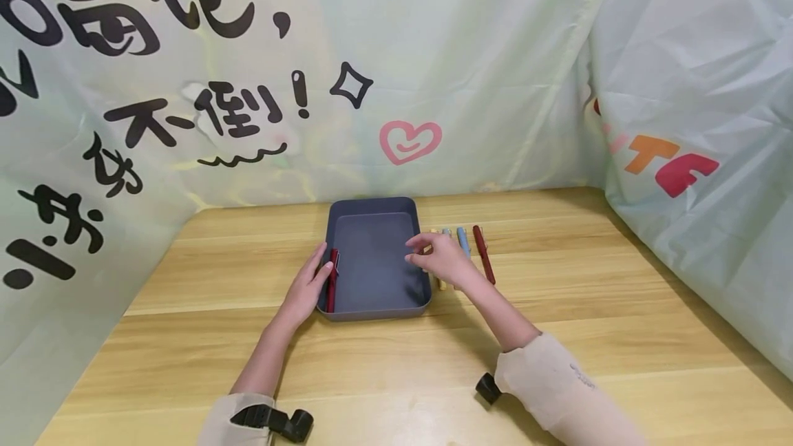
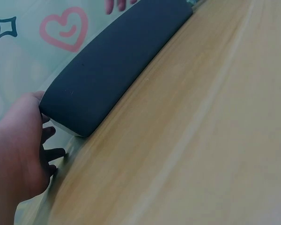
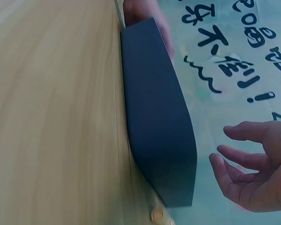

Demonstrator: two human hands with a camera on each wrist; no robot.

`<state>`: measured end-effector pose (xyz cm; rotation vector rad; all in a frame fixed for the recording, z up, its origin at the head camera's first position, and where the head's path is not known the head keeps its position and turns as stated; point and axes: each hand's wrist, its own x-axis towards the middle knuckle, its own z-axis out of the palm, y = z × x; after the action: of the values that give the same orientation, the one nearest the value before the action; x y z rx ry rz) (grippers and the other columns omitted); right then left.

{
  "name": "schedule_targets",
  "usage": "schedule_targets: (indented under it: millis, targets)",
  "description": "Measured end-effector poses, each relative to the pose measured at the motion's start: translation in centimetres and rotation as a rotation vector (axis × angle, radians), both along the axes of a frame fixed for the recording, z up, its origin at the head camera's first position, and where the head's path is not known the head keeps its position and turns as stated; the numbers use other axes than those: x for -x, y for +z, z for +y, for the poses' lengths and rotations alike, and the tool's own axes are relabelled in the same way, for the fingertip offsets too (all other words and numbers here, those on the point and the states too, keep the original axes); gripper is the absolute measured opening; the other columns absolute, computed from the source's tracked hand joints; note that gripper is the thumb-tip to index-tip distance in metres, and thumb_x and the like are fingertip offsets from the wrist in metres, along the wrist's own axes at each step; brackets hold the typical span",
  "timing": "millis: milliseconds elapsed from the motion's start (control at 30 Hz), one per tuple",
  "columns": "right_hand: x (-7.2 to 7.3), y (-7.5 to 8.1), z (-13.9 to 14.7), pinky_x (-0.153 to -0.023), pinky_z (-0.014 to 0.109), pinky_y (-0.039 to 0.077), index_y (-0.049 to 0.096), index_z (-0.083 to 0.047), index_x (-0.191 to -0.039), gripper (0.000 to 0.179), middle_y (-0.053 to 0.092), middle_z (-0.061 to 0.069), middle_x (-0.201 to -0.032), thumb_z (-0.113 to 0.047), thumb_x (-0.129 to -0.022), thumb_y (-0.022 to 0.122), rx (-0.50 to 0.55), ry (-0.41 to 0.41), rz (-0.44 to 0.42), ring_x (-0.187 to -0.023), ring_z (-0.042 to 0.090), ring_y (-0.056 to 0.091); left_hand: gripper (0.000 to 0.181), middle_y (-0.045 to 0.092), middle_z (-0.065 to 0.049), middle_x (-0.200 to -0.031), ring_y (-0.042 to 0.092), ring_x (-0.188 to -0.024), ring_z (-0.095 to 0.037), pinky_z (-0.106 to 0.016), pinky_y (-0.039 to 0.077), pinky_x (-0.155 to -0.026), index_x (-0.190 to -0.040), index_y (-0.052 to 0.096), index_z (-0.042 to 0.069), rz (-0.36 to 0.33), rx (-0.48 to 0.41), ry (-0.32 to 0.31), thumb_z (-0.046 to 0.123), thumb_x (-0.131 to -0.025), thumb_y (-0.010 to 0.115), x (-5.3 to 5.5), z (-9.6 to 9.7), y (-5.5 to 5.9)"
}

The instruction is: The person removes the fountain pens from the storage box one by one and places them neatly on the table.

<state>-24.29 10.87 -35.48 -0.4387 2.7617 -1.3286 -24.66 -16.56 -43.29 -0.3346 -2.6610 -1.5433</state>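
Note:
A dark grey-blue tray (image 1: 378,260) lies on the wooden table. My left hand (image 1: 305,289) holds its left side, thumb over the rim and fingers along the outer wall. Inside the tray, right by that thumb, is a red pen (image 1: 331,291) with a clip. Over the tray's right rim hovers my right hand (image 1: 442,258), its fingers loosely bent and apart with nothing between them. The right wrist view shows this right hand (image 3: 257,166) beside the tray wall (image 3: 159,112). Beneath and beyond it lie a blue pen (image 1: 463,242) and a yellowish pen (image 1: 442,285), both partly hidden.
To the right of these lies a dark red pen (image 1: 484,255). A printed cloth (image 1: 495,88) hangs behind the table (image 1: 396,377) and along its sides. Black wrist mounts sit at both cuffs, the left mount (image 1: 272,420) close over the tabletop.

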Motion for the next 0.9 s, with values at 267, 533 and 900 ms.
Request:
schedule_targets:
  millis: [267, 533, 900]
  targets:
    - [0.0, 0.1, -3.0, -0.059, 0.027, 0.049, 0.065, -0.006, -0.107, 0.024, 0.061, 0.002, -0.088, -0.013, -0.084, 0.067, 0.02, 0.039, -0.028, -0.07, 0.022, 0.061, 0.053, 0.015, -0.011, -0.151, 0.011, -0.136, -0.029, -0.047, 0.01, -0.107, -0.148, 0.019, 0.012, -0.047, -0.044, -0.01, 0.031, -0.101, 0.035, 0.2, 0.0, -0.1]
    - [0.0, -0.2, -5.7, -0.058, 0.025, 0.048, 0.066, -0.005, -0.104, 0.023, 0.061, 0.001, -0.085, -0.014, -0.083, 0.068, 0.001, 0.074, -0.022, -0.072, 0.015, 0.06, 0.057, 0.017, -0.016, -0.149, 0.013, -0.134, -0.036, -0.054, 0.011, -0.105, -0.148, 0.02, 0.011, -0.008, -0.061, -0.011, 0.039, -0.1, 0.033, -0.1, 0.0, -0.2]
    - [0.2, -1.6, -9.0, -0.062, 0.025, 0.048, 0.067, -0.005, -0.104, 0.024, 0.062, 0.0, -0.088, -0.016, -0.083, 0.069, -0.049, 0.146, -0.015, -0.077, 0.014, 0.059, 0.053, 0.017, -0.013, -0.15, 0.014, -0.135, -0.031, -0.05, 0.012, -0.106, -0.148, 0.02, 0.013, -0.079, -0.059, 0.001, 0.033, -0.101, 0.033, 0.3, 0.0, 0.0]
